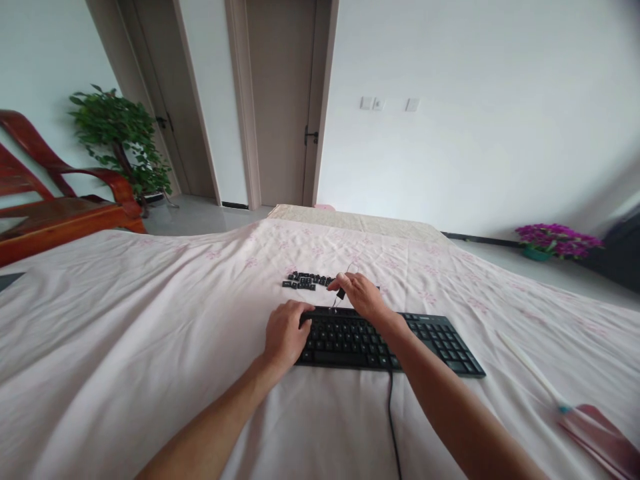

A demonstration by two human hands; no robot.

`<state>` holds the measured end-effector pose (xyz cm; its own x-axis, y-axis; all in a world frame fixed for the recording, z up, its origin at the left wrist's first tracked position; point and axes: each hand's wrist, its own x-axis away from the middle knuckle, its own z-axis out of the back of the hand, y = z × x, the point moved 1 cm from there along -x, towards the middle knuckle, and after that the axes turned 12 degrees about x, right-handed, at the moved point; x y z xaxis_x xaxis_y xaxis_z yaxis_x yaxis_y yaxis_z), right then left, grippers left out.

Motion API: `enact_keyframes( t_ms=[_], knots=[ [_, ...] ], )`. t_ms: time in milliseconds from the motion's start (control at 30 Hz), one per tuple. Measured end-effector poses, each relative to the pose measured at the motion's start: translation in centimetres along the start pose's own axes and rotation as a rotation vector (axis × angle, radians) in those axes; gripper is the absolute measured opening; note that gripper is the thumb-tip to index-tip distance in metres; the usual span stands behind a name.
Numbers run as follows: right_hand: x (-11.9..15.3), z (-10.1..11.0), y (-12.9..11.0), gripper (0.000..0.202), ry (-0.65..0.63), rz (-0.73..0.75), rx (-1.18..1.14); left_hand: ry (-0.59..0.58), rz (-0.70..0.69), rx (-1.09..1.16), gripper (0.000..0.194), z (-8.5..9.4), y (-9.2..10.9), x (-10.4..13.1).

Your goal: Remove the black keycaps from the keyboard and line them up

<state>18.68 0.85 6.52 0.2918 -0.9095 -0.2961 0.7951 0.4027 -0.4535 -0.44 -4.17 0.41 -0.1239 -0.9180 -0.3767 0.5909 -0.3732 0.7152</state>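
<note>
A black keyboard (350, 341) lies on the pink flowered cloth, its cable running toward me. My left hand (289, 333) is closed on the keyboard's left end, thumb on top near the edge. My right hand (361, 295) pinches a small wire tool with a black handle (341, 293); its wire tips point down at the keyboard's top row. Several loose black keycaps (300, 281) lie in rows just behind the keyboard, partly hidden by my right hand.
A fly swatter (564, 408) lies at the right on the cloth (165, 320). Beyond are a wooden chair (65, 220), a green plant (117, 133), purple flowers (555, 239) and two doors. A dark object edge (9, 281) shows at far left.
</note>
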Motion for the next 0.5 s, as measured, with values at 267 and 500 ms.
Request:
enact_keyframes(
  t_ms=[267, 500],
  knots=[
    [3.7, -0.4, 0.5, 0.045, -0.089, 0.022, -0.359, -0.212, 0.057, 0.161, 0.027, -1.0, 1.0, -0.8],
    [3.5, -1.5, 0.1, 0.043, -0.117, 0.156, -0.356, -0.313, 0.088, 0.205, 0.026, -1.2, -0.1, -1.8]
  ],
)
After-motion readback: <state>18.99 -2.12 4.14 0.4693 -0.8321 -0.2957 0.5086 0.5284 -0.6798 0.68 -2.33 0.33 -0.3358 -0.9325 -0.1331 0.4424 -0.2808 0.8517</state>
